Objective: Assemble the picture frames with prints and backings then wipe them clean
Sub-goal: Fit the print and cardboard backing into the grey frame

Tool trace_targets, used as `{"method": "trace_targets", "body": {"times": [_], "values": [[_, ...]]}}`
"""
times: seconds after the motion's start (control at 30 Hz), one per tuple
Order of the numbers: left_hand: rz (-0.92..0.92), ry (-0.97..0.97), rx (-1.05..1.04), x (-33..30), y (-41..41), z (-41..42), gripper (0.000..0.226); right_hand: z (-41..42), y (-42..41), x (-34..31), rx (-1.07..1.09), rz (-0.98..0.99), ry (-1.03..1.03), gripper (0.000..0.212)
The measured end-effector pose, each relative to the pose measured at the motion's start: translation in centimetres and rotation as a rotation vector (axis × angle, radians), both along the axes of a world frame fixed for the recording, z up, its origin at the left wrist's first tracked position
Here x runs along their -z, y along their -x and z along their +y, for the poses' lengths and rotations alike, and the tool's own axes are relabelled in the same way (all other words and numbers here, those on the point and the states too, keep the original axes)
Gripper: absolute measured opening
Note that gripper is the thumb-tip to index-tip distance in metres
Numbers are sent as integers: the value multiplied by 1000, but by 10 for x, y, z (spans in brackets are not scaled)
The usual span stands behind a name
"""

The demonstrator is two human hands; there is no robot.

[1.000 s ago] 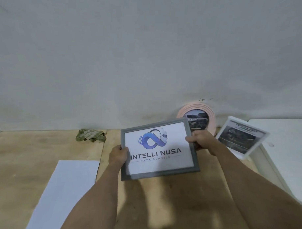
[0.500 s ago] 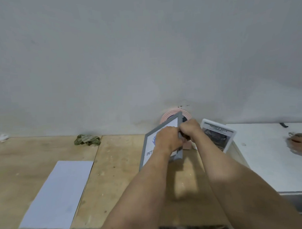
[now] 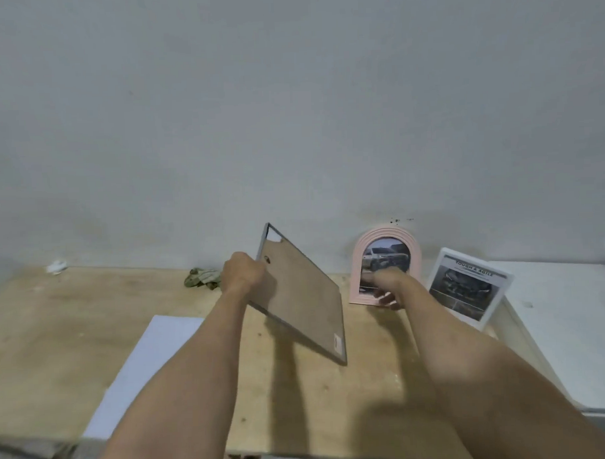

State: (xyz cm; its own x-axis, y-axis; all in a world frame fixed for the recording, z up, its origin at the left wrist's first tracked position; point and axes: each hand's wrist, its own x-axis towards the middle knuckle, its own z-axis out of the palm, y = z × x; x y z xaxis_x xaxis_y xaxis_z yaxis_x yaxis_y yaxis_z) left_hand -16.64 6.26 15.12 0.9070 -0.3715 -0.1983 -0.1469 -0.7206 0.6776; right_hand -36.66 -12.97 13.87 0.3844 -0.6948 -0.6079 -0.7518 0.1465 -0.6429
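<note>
Two hands are in view. My left hand (image 3: 242, 276) grips the grey picture frame (image 3: 301, 294) by its upper left edge, holding it above the surface (image 3: 57, 327) with its brown backing (image 3: 307, 298) towards me and its long axis slanting down to the right. My right hand (image 3: 385, 288) is blurred, reaching beside the pink arched frame (image 3: 357, 261); whether it grasps anything I cannot tell. The right hand is nearer the frame's free lower corner, so I judge any steadying falls to it. A white frame (image 3: 467, 288) leans further right. The crumpled cloth (image 3: 201, 277) lies behind my left hand; a white sheet (image 3: 144, 368) lies left.
</note>
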Motion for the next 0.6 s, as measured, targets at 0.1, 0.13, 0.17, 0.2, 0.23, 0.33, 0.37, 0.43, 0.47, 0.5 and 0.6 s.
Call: {"method": "trace_targets", "body": {"times": [0.1, 0.13, 0.17, 0.2, 0.23, 0.33, 0.37, 0.43, 0.47, 0.5, 0.6], "values": [[159, 105, -46, 19, -46, 35, 26, 17, 11, 36, 66, 117, -71, 29], [226, 140, -36, 25, -56, 46, 19, 26, 12, 49, 99, 135, -96, 29], [294, 178, -19, 33, -63, 57, 13, 34, 11, 65, 129, 145, -116, 29], [354, 218, -10, 41, -66, 66, 11, 42, 12, 80, 127, 139, -143, 30], [406, 241, -13, 51, -67, 76, 13, 50, 10, 96, 139, 121, -182, 30], [518, 280, 4, 84, -58, 94, 16, 25, 21, 225, 174, -8, -232, 31], [547, 269, 6, 97, -53, 98, 16, 11, 29, 270, 209, -21, -216, 43], [600, 209, 15, 128, -42, 105, 15, 19, 46, 304, 312, -19, -242, 56], [622, 177, 21, 142, -35, 109, 15, 30, 50, 302, 354, -2, -241, 49], [635, 150, 28, 153, -30, 112, 16, 45, 48, 276, 371, 28, -222, 38], [663, 60, 27, 184, -12, 122, 18, 81, 47, 222, 379, 123, -153, 32]]}}
